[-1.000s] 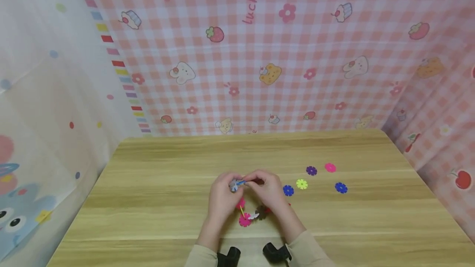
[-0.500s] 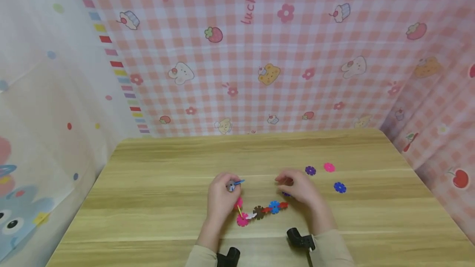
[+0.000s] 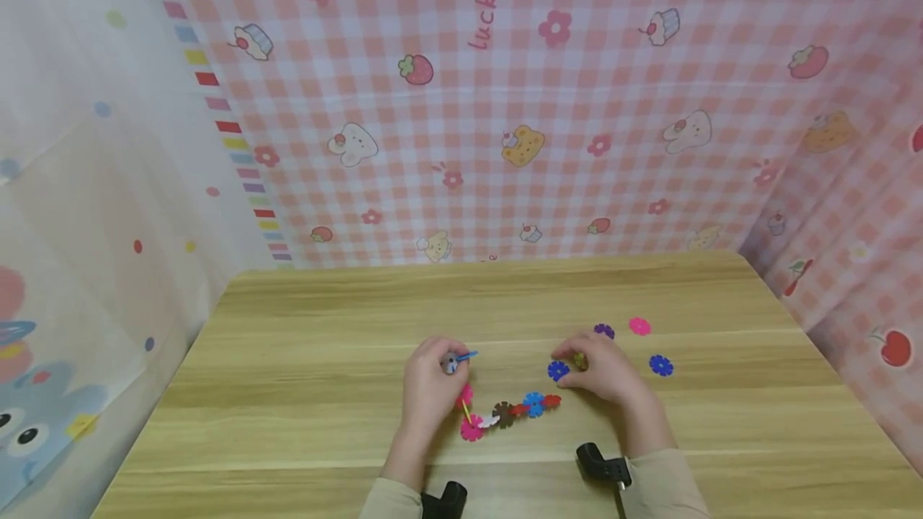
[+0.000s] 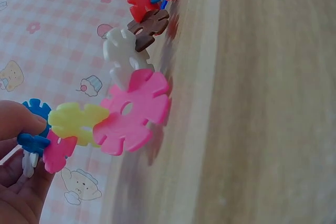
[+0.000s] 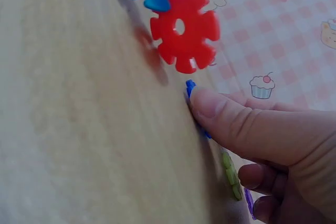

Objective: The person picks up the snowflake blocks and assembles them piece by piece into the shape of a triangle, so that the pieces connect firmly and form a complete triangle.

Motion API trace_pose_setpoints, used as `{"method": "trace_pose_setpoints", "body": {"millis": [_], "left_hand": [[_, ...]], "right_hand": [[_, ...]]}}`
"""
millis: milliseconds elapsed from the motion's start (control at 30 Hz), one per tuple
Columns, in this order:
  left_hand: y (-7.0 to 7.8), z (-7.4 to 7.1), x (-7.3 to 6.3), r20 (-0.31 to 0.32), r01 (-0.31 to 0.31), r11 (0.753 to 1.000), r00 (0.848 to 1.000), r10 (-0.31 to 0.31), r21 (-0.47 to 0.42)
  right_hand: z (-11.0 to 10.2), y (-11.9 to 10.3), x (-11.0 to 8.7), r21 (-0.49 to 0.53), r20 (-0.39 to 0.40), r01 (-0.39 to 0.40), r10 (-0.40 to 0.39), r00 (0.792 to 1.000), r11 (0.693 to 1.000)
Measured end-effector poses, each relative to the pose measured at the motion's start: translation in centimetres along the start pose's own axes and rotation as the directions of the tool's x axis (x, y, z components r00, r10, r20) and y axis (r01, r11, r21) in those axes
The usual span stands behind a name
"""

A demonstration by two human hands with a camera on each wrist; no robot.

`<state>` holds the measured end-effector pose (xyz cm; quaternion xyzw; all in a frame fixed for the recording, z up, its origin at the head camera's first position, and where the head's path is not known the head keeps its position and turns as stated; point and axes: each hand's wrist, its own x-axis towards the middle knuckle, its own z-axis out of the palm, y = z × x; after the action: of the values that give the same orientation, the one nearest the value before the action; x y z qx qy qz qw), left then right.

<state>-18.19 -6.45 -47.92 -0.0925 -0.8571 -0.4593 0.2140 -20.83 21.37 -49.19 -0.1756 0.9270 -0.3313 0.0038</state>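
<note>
Head view: wood-grain table (image 3: 317,391), pink checked cloth (image 3: 433,114) behind it, white spotted cloth (image 3: 68,207) on the left side. Loose flower discs sit on the right half of the table: purple disc (image 3: 604,330) just beyond the right hand, pink disc (image 3: 640,326) past it, second blue disc (image 3: 661,365) farther right, well apart from the chain. Yellow-green disc (image 3: 581,360) shows through the gap under the right hand's fingers.

Chain (image 3: 504,414) of interlocked discs runs from the left fingers, bends at a pink disc, then goes right through white, brown, red, light blue, red. Red end is near dark blue disc (image 3: 558,371), not touching it.

Left hand (image 3: 431,379): thumb and fingers pinch the chain's upper end, blue piece poking out to the right. Right hand (image 3: 604,367): palm down, thumb and forefinger spread to opposite sides of the dark blue disc, thumb over it in the right wrist view. Can't tell if the pinch is tight.

Hidden: right hand covers part of the purple disc; left fingers hide part of the chain's held end. Right wrist view cuts the light blue disc at the top edge; yellow-green is seen edge-on.
</note>
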Motion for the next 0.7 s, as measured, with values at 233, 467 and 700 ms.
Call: {"method": "trace_pose_setpoints", "body": {"millis": [233, 467, 700], "left_hand": [[-0.12, 0.15, -0.02, 0.002, -0.006, 1.000, 1.000, 0.006, -0.006], [-0.14, 0.22, -0.09, 0.006, -0.037, 0.999, 0.999, 0.037, -0.006], [0.08, 0.21, -0.12, 0.007, -0.041, 0.999, 0.999, 0.041, -0.013]], "right_hand": [[0.33, 0.06, 0.20, 0.007, -0.001, 0.008, -0.008, 1.000, 1.000], [0.32, 0.03, 0.26, 0.089, 0.002, -0.019, 0.019, 1.000, 0.996], [0.53, -0.18, 0.35, 0.167, -0.016, -0.063, 0.067, 0.998, 0.984]]}}
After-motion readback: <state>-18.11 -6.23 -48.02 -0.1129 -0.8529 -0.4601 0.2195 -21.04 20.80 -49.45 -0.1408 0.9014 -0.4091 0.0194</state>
